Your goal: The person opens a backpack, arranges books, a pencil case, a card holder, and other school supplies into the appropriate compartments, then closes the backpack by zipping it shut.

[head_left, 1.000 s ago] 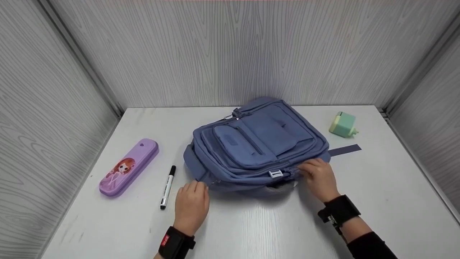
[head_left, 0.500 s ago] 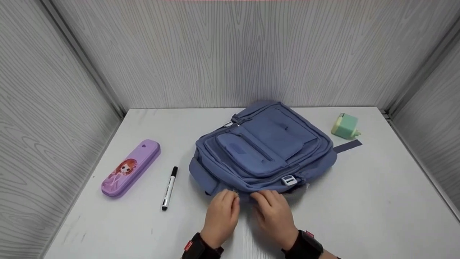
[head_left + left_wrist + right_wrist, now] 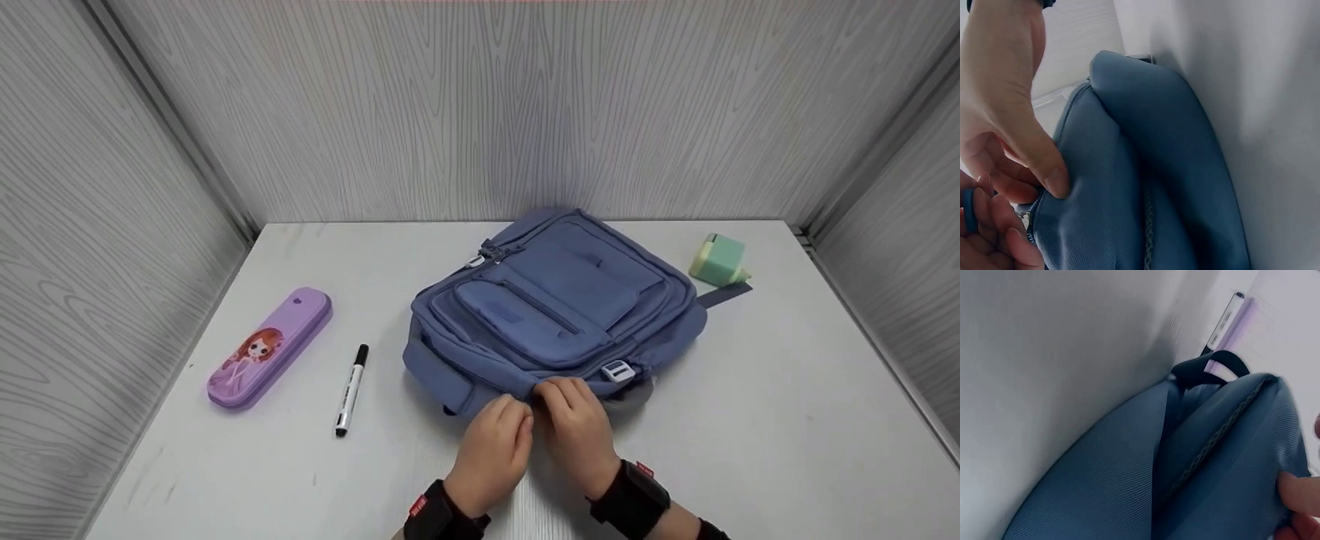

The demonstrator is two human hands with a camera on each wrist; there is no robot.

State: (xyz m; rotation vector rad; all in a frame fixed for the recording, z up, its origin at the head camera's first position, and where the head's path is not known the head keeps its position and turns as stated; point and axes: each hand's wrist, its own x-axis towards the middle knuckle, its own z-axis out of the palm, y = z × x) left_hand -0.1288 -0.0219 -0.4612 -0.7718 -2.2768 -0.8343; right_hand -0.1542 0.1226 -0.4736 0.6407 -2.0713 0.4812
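Observation:
A blue backpack [image 3: 555, 300] lies front up on the white table. Its near end is between my hands. My left hand [image 3: 491, 450] has curled fingers at the zipped edge; in the left wrist view a dark blue zipper pull [image 3: 969, 211] shows among these fingers, beside a metal slider [image 3: 1024, 216]. Close by on the right, my right hand [image 3: 577, 431] pinches the fabric next to the zipper, its thumb [image 3: 1300, 495] pressed on the cloth in the right wrist view. The hands partly hide the zipper in the head view.
On the left lie a purple pencil case [image 3: 270, 349] with a cartoon girl and a black-capped white marker [image 3: 352, 390]. A green and yellow bottle-shaped item [image 3: 720, 260] sits at back right, near a dark strap [image 3: 725, 295]. Grey wood-grain panels [image 3: 480, 112] surround the table.
From the white buckle, my right hand has moved left to the near edge. My left hand has shifted right to join it. The backpack has slid slightly right and nearer.

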